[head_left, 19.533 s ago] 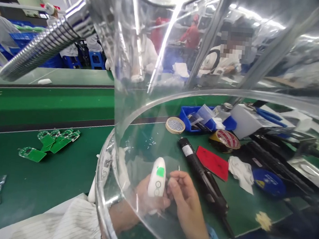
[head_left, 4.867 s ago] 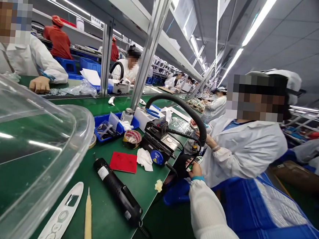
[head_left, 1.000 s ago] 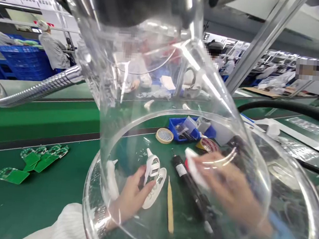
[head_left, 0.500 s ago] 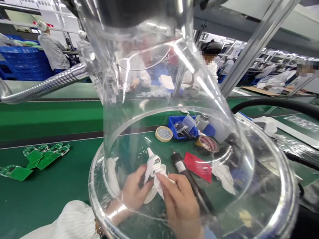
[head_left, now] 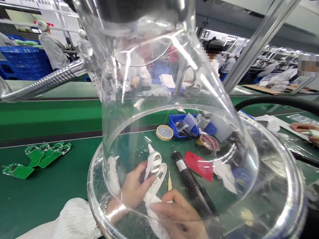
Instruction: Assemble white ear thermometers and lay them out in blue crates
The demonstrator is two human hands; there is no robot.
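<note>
Everything by my hands shows through a clear plastic hood [head_left: 94, 173]. My left hand [head_left: 133, 187] is closed on a white plastic housing with a pointed tip [head_left: 153, 159], like an ear thermometer shell, its inside facing up. Against it, by my left thumb, lies a second long white shell piece [head_left: 159, 178]. In my right hand [head_left: 180, 218], closed below, a white cloth [head_left: 155, 222] is pinched and hangs down. A thin yellowish pointed tool [head_left: 170, 181] sticks up beyond my right fingers; whether they hold it I cannot tell.
A black electric screwdriver [head_left: 190, 181] and red sheet [head_left: 199, 165] lie to the right. Behind stand a round dish of screws [head_left: 164, 132], a blue bin [head_left: 183, 126] and a tape roll [head_left: 209, 142]. Green circuit boards [head_left: 39, 156] lie left. A co-worker's hands [head_left: 315, 135] show at far right.
My right hand has drawn the white cloth down and away from the housing, uncovering its inside and the second shell piece. The yellowish tool has come into view. A co-worker's hands have entered at right.
</note>
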